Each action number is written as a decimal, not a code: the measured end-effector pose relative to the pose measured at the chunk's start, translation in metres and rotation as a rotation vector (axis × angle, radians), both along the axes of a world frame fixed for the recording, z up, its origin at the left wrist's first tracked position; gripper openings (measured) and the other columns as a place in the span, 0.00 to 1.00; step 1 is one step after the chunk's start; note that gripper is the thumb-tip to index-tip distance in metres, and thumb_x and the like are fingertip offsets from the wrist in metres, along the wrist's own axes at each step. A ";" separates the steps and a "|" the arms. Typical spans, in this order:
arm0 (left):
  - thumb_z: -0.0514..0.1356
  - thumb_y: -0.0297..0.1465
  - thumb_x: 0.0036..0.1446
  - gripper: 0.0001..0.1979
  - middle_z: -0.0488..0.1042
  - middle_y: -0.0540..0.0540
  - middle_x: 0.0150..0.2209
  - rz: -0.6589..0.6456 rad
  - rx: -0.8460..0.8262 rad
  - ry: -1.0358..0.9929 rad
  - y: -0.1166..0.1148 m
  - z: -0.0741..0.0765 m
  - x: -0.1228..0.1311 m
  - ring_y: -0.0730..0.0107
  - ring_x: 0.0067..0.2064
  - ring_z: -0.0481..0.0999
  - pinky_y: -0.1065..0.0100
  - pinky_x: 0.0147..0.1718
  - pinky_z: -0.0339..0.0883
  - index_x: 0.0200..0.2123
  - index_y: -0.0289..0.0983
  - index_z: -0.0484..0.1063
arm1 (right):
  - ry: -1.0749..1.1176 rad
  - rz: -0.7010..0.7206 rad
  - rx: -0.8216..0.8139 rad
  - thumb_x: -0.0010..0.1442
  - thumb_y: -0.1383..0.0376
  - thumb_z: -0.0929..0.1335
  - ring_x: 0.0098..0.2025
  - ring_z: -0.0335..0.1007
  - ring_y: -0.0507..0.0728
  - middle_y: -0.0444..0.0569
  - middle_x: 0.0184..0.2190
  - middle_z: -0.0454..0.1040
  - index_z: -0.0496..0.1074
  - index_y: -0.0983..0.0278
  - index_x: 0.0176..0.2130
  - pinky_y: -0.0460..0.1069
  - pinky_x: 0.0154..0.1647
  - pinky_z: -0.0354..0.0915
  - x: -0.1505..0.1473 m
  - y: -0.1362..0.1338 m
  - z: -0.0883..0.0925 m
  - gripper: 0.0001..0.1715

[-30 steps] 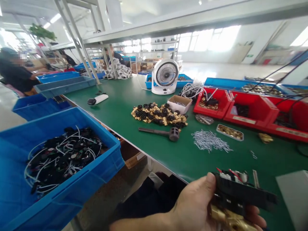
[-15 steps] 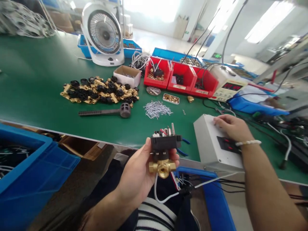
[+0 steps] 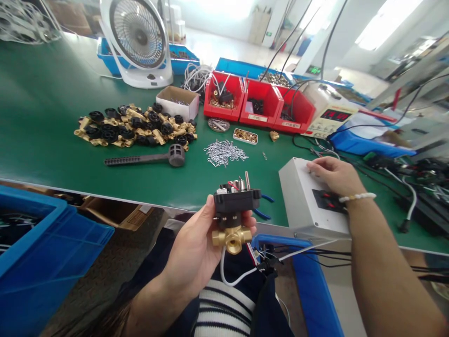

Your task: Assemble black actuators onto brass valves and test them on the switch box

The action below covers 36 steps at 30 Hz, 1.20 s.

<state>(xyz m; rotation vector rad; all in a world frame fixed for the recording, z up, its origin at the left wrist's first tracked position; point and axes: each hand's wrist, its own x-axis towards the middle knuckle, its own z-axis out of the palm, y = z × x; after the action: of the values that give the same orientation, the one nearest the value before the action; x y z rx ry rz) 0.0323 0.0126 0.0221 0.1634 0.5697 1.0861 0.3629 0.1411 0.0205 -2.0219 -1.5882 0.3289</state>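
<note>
My left hand [image 3: 196, 248] is wrapped round a brass valve with a black actuator [image 3: 233, 215], held upright above my lap, its open top showing small parts and a metal pin. A white cable hangs from it. My right hand [image 3: 333, 174] rests on the grey control box [image 3: 298, 201], with thumb and finger pinched at a small switch near its top; the switch is mostly hidden. Blue-handled pliers [image 3: 262, 214] lie partly behind the valve. Silver clips [image 3: 225, 153] are heaped on the green table [image 3: 70, 159].
Brass fittings with black caps [image 3: 133, 126] are piled at the left, beside a grey wrench-like tool [image 3: 147, 159]. Red bins [image 3: 259, 106], a white fan [image 3: 140, 42] and a power supply [image 3: 328, 112] stand behind. A blue crate [image 3: 45, 243] is at the lower left.
The view has shifted slightly, so the table things appear a little further left and higher. Both hands keep their holds. The power supply's display reads differently.
</note>
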 end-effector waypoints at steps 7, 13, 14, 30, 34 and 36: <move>0.46 0.34 0.71 0.22 0.82 0.38 0.33 -0.006 -0.001 -0.004 0.000 0.000 0.001 0.65 0.34 0.83 0.65 0.38 0.79 0.39 0.29 0.78 | -0.019 -0.013 0.002 0.41 0.38 0.70 0.26 0.66 0.56 0.48 0.22 0.72 0.72 0.62 0.27 0.53 0.34 0.63 -0.003 -0.001 0.002 0.31; 0.46 0.34 0.71 0.23 0.82 0.39 0.33 -0.010 -0.016 -0.013 0.000 0.001 0.000 0.65 0.34 0.83 0.66 0.38 0.79 0.38 0.29 0.78 | -0.020 -0.029 -0.011 0.41 0.39 0.69 0.26 0.65 0.56 0.47 0.22 0.71 0.70 0.62 0.27 0.53 0.33 0.61 -0.004 -0.001 0.003 0.30; 0.46 0.34 0.71 0.23 0.82 0.39 0.33 -0.012 -0.015 -0.013 0.000 0.000 0.000 0.65 0.34 0.83 0.66 0.38 0.78 0.38 0.29 0.78 | -0.019 -0.030 -0.014 0.41 0.40 0.69 0.26 0.65 0.56 0.47 0.22 0.71 0.70 0.62 0.27 0.52 0.33 0.61 -0.004 -0.001 0.003 0.29; 0.39 0.35 0.72 0.30 0.79 0.39 0.29 -0.101 -0.056 -0.168 0.005 -0.002 -0.003 0.66 0.30 0.81 0.66 0.32 0.79 0.37 0.27 0.79 | -0.006 -0.043 -0.018 0.43 0.45 0.71 0.26 0.64 0.55 0.47 0.23 0.72 0.72 0.62 0.28 0.52 0.33 0.60 -0.003 -0.001 0.001 0.24; 0.54 0.30 0.63 0.15 0.77 0.43 0.26 -0.216 0.031 -0.417 0.003 -0.007 -0.006 0.70 0.26 0.79 0.69 0.30 0.78 0.39 0.26 0.78 | 0.010 -0.055 -0.033 0.41 0.49 0.71 0.28 0.63 0.55 0.48 0.25 0.73 0.73 0.62 0.28 0.52 0.34 0.60 -0.005 -0.001 0.002 0.20; 0.61 0.28 0.57 0.11 0.77 0.44 0.26 -0.234 0.061 -0.484 0.001 -0.009 -0.007 0.70 0.26 0.79 0.69 0.32 0.79 0.39 0.26 0.78 | 0.015 -0.057 -0.039 0.41 0.52 0.71 0.28 0.63 0.55 0.48 0.26 0.73 0.73 0.62 0.28 0.53 0.35 0.60 -0.005 -0.001 0.003 0.18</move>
<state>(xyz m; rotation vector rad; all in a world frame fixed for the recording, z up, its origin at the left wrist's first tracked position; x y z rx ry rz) 0.0255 0.0136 0.0129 0.0154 0.0793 0.8727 0.3575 0.1402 0.0231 -2.0854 -1.5227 0.3555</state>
